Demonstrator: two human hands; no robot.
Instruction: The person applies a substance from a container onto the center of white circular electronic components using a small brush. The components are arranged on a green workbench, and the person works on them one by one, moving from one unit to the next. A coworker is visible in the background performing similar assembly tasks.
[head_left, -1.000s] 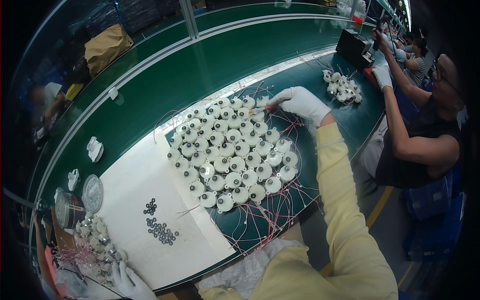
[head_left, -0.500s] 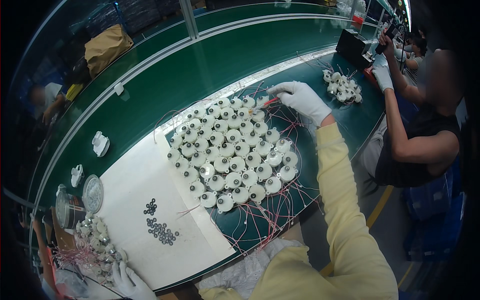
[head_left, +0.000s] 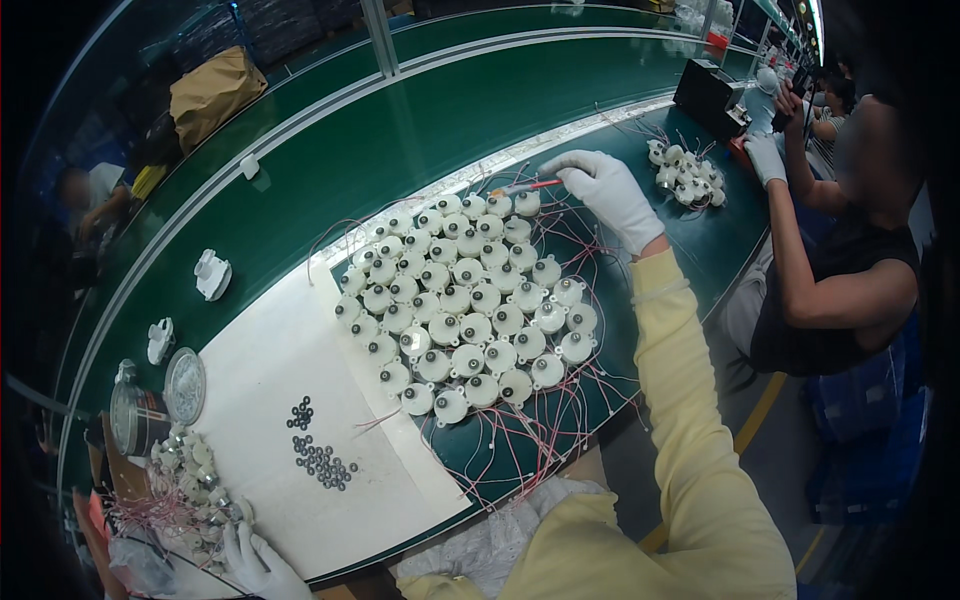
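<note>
In my gloved right hand is a small brush with a red handle, pinched between thumb and fingers. Its tip is over the far right edge of a dense group of round white motors, each with a dark piece standing up at its centre. Red and white wires trail from their near and right sides. My gloved left hand lies low at the left, fingers stretched out. Beside it is a heap of similar white parts with tangled wires. Small dark rings lie loose on the white sheet.
A green conveyor belt runs behind the table, carrying several white parts. At the left stand a clear jar and a round lid. Rightward are more motors, a black box and a co-worker.
My right hand has shifted slightly up, and the brush tip has moved left and farther away. The white parts on the belt have travelled up and rightward. My left hand looks unmoved.
</note>
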